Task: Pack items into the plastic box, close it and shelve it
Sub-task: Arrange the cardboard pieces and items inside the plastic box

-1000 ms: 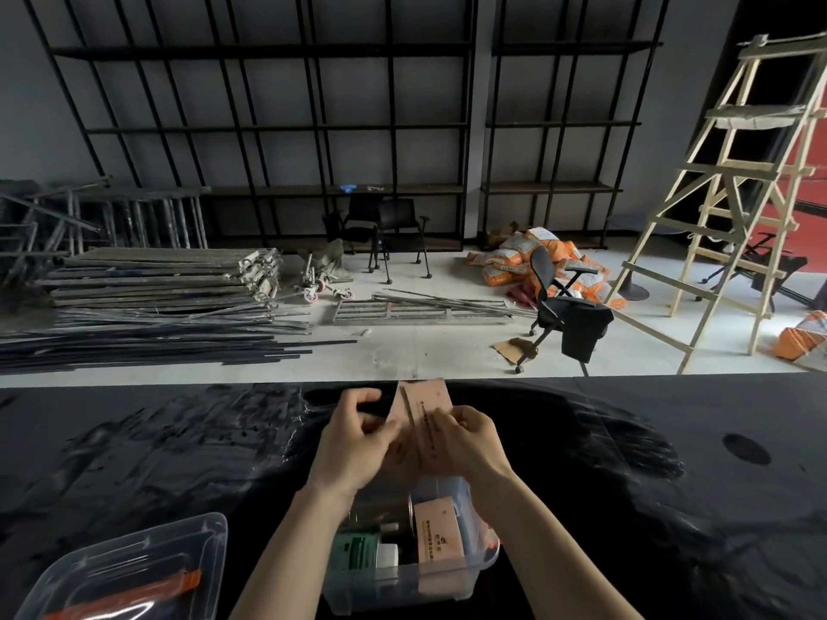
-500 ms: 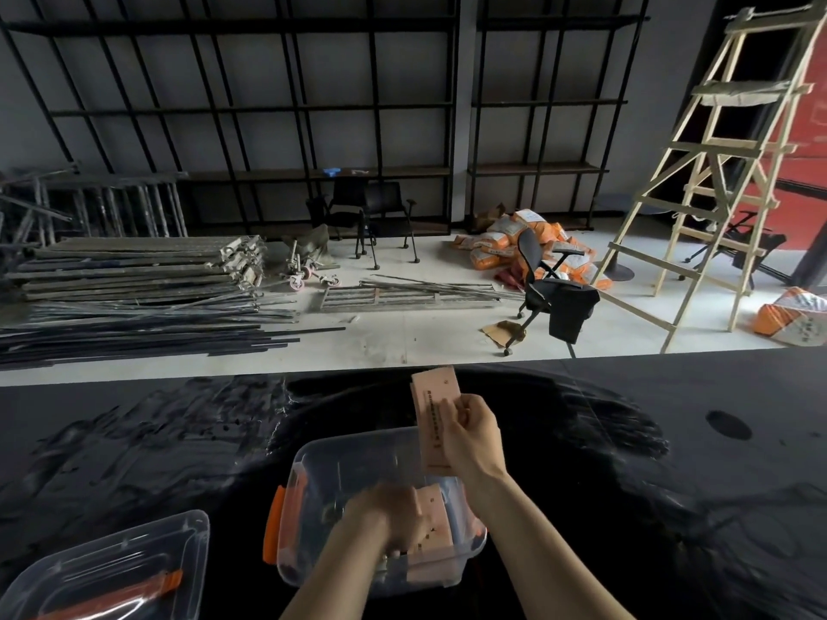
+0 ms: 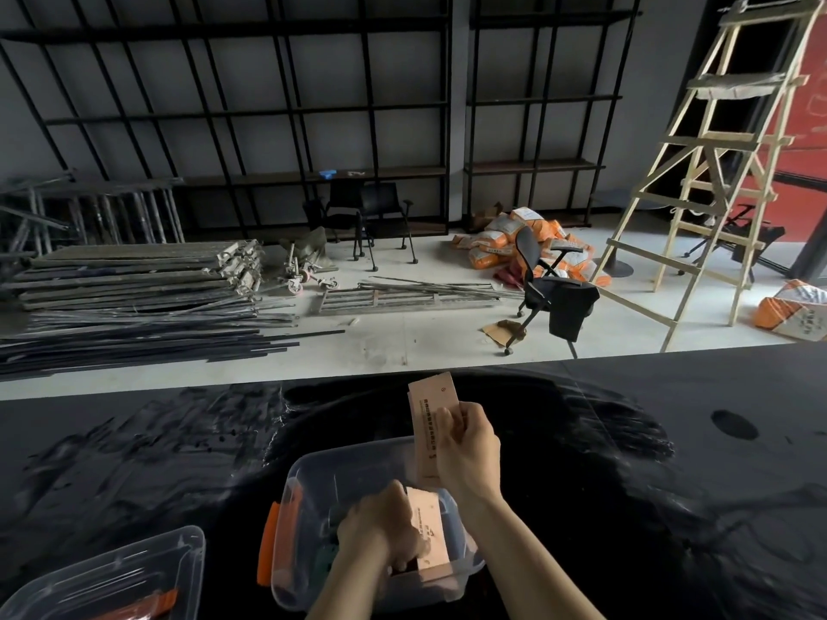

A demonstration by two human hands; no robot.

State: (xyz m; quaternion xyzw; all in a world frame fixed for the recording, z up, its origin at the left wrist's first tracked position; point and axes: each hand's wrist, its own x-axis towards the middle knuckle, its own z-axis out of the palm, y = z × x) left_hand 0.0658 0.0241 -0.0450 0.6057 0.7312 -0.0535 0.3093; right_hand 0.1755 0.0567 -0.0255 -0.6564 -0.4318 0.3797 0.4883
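A clear plastic box with an orange latch sits on the black table near me. My left hand is down inside it, gripping a tan cardboard packet that stands among other items, including something green. My right hand holds a second tan packet upright just above the box's far right rim. The box's clear lid, with an orange clip, lies at the lower left.
The black table stretches wide on both sides. Beyond it are stacked metal bars, an office chair, a wooden ladder, orange sacks and black wall shelving.
My left hand has left the packets held above the box and gone down into it with one packet. My right hand keeps the other packet raised. The view has tilted down slightly.
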